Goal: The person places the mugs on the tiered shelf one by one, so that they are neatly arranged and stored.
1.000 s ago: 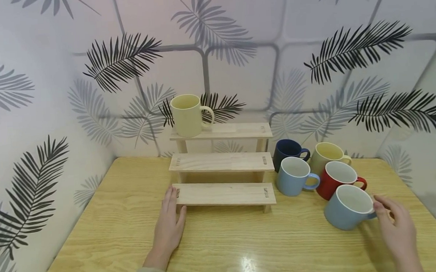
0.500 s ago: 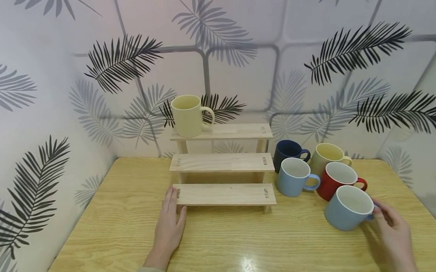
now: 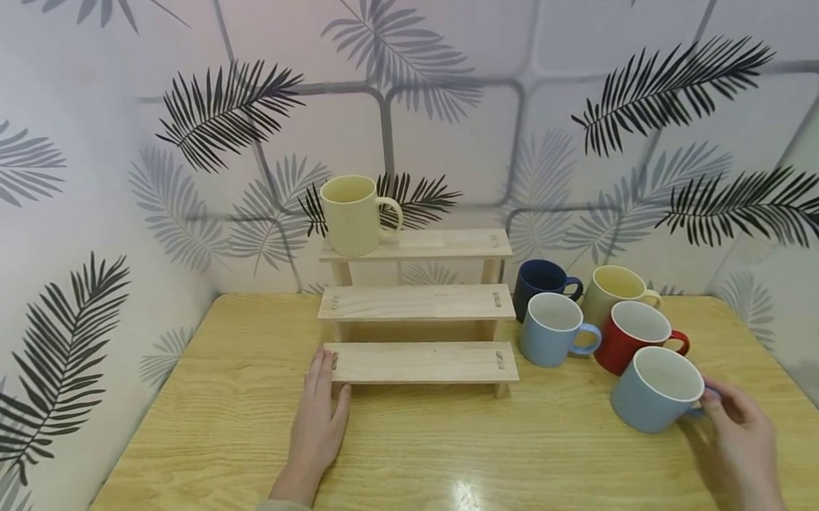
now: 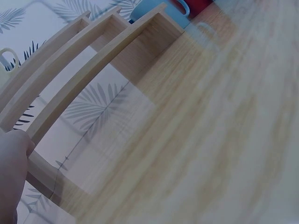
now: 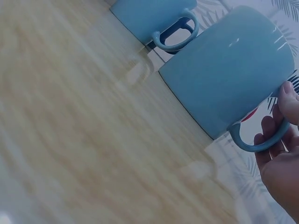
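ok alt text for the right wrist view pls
A right hand curls its fingers through the handle of a light blue mug on a wooden table. A second light blue mug stands behind it.

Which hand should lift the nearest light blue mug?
Right. The right hand already has its fingers through the handle of the light blue mug; the left hand lies flat by the wooden step shelf.

A light wood-grain desk [image 3: 184, 448] stands in a corner, its front edge catching a bright glare from overhead light. The walls [image 3: 443, 71] on three sides carry pale wallpaper printed with black and grey palm fronds and rounded grey grid lines.
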The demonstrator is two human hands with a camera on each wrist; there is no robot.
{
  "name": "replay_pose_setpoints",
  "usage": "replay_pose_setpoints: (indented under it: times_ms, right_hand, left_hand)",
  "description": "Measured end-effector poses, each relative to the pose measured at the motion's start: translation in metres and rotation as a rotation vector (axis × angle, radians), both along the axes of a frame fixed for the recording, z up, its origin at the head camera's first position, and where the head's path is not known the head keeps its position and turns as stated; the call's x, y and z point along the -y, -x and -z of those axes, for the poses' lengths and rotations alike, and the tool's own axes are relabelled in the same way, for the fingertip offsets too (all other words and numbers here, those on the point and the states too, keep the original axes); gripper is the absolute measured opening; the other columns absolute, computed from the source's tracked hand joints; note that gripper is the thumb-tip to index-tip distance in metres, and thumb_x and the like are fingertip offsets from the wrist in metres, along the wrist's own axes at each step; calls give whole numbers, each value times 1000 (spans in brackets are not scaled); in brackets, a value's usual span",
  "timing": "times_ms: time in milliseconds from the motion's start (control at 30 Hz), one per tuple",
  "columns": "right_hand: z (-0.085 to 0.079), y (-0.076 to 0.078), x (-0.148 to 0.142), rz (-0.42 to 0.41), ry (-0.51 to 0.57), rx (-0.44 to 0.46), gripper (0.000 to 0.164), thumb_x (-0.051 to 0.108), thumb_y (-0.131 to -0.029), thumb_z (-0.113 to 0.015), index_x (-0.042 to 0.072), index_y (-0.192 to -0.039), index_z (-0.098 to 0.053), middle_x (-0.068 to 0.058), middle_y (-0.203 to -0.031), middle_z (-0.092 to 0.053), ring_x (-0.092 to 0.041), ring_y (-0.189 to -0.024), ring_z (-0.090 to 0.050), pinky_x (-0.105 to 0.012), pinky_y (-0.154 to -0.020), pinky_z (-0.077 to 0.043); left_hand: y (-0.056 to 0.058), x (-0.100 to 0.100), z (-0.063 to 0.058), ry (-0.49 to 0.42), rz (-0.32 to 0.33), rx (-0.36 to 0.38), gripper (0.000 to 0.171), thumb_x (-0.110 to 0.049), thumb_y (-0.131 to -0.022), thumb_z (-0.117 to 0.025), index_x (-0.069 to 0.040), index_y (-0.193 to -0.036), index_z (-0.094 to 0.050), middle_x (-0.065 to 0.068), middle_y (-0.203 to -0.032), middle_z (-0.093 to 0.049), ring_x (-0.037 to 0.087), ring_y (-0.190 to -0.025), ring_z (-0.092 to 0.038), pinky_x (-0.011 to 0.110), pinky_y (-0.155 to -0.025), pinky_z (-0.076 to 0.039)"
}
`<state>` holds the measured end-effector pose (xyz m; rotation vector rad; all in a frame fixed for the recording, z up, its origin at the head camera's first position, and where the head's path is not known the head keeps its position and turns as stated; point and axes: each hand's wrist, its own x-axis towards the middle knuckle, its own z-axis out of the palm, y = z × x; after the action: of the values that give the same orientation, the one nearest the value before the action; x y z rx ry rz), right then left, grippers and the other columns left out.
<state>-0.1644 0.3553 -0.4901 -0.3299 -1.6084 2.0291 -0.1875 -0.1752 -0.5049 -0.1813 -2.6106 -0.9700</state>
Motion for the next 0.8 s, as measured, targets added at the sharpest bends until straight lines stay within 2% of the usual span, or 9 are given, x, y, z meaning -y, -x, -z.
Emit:
replay_pose_setpoints:
  times_ms: [200,333,533,800]
  right_hand:
    - [-1,0,7,-86,192,-209,18,-15,-87,-57,-9,-99,-69,-5,-89,-72,-10,-85,-64,-14,-76,-50]
    - [-2,2,14,-95,324,-310,20,-21,-84,-54,-15,-98,-67,-14,-87,-71,-16,-82,-64,-19,-71,-52]
    - [-6,4,16,-50,408,-308,19,-21,-82,-57,-14,-96,-68,-15,-83,-71,-16,-69,-61,-19,-54,-47]
    - [-9,1,16,-89,444,-253,25,-19,-82,-60,-10,-105,-67,-15,-90,-72,-16,-74,-69,-20,-57,-51]
  left_hand:
    - [0,0,0,-2,4,5,60,-26,-102,-43,-4,-152,-17,13,-158,-11,29,-143,-14,49,-112,-23]
    - [0,0,-1,-6,4,9,60,-25,-102,-43,-4,-152,-17,12,-159,-11,29,-143,-15,49,-112,-23]
    - [1,0,-2,-4,2,6,61,-25,-102,-45,-5,-153,-17,12,-158,-12,27,-143,-15,48,-112,-24]
    - [-1,0,-2,-5,4,13,62,-23,-102,-45,-5,-153,-16,12,-158,-11,28,-143,-14,48,-112,-23]
